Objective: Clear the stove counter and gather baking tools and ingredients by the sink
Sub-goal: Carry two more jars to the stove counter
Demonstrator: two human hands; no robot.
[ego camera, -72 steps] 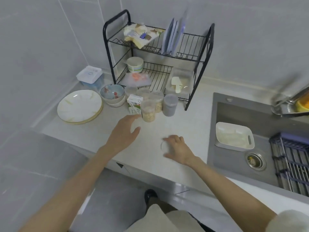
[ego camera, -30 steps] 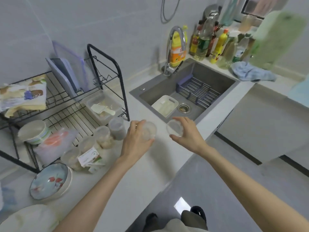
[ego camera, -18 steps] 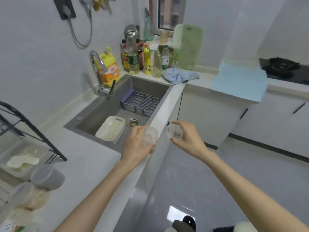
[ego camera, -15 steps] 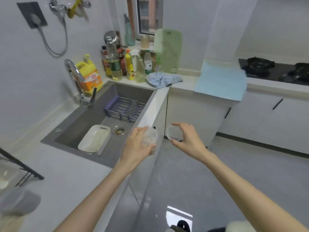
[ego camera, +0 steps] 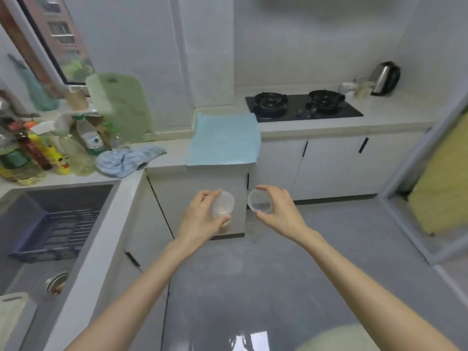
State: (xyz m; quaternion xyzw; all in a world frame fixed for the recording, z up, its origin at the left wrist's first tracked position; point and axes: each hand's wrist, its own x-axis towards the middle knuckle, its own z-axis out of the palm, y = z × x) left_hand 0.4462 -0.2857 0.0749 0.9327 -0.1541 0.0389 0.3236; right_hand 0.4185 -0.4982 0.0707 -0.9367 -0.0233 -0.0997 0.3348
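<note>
While the left hand [ego camera: 201,219] grips an open jar [ego camera: 224,205] and the right hand [ego camera: 281,214] pinches a clear lid [ego camera: 260,204], small things [ego camera: 355,88] beside the kettle [ego camera: 385,78] on the stove bench [ego camera: 395,108] look uncleared.

It was a home kitchen. A sink [ego camera: 63,196] lay left of the left hand [ego camera: 200,219], a gas hob [ego camera: 301,108] beyond the right hand [ego camera: 281,211].

Counter [ego camera: 379,120] around the mat [ego camera: 224,139]
Stove [ego camera: 301,106] right of it, kettle [ego camera: 385,78] farther right; towel [ego camera: 126,160], bottles [ego camera: 38,153], sink [ego camera: 71,196] to its left.
</note>
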